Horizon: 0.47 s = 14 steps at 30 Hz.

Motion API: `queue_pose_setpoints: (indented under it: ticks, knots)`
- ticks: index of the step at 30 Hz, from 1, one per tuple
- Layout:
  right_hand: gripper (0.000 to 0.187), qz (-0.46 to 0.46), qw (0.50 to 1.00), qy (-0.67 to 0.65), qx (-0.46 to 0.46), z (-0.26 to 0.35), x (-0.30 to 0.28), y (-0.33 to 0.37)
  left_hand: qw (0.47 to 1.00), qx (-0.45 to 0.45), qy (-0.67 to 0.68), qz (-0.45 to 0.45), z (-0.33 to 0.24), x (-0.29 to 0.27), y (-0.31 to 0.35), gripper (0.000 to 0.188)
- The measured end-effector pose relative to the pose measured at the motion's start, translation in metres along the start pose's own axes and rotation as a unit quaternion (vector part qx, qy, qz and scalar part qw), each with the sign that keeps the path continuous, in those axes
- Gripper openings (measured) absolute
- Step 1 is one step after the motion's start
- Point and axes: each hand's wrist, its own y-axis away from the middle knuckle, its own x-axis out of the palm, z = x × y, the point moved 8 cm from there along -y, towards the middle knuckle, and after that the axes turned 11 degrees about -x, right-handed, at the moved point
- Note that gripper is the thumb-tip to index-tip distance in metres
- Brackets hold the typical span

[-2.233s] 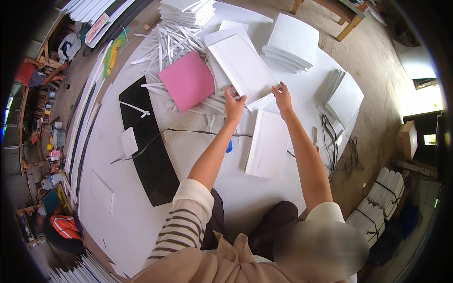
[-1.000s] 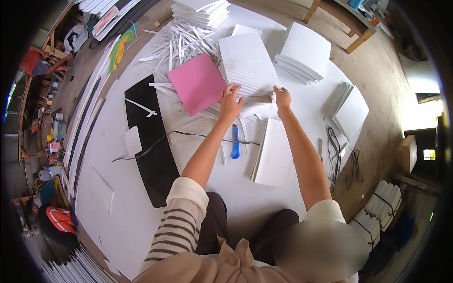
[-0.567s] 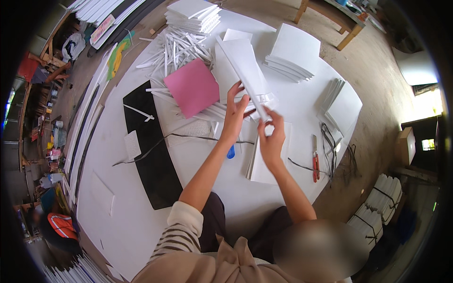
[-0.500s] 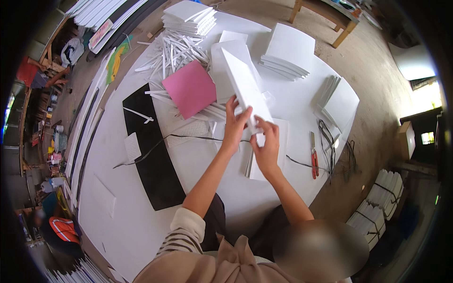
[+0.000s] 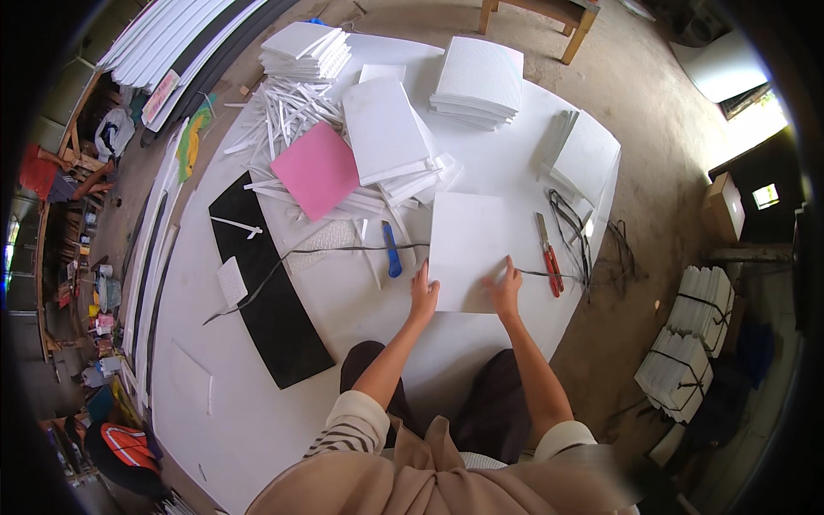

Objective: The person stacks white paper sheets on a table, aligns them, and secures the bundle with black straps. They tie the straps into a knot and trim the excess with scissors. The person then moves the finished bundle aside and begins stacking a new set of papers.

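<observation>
A white rectangular board (image 5: 470, 236) lies flat on the table in front of me, over a thin black strap. My left hand (image 5: 423, 293) grips its lower left edge, thumb on top. At the lower right edge my right hand (image 5: 505, 288) holds it, fingers pointing away from me along the side. Left of the board lies a blue box cutter (image 5: 391, 251). A knife with red handles (image 5: 549, 257) rests to the right, beside tangled black straps (image 5: 575, 227). Whatever lies beneath the board is hidden.
A pink square sheet (image 5: 316, 170), a stack of white boards (image 5: 386, 129) and a heap of white offcut strips (image 5: 283, 112) lie farther away. More white stacks (image 5: 478, 81) stand at the back. A long black sheet (image 5: 268, 283) lies left. Strapped bundles (image 5: 678, 369) sit right, off the table.
Both hands have come down nearer to me. The white pieces they held up and tilted are no longer raised; the hands now hold the flat board. The blue box cutter has come into view.
</observation>
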Motion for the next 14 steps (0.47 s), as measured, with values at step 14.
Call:
queue_pose_setpoints:
  ticks: [14]
  knots:
    - [0.080,-0.013,0.989,-0.077,-0.122,0.068,0.058,-0.142,0.978,0.095,0.076,-0.171,-0.035,-0.121,-0.091,0.065]
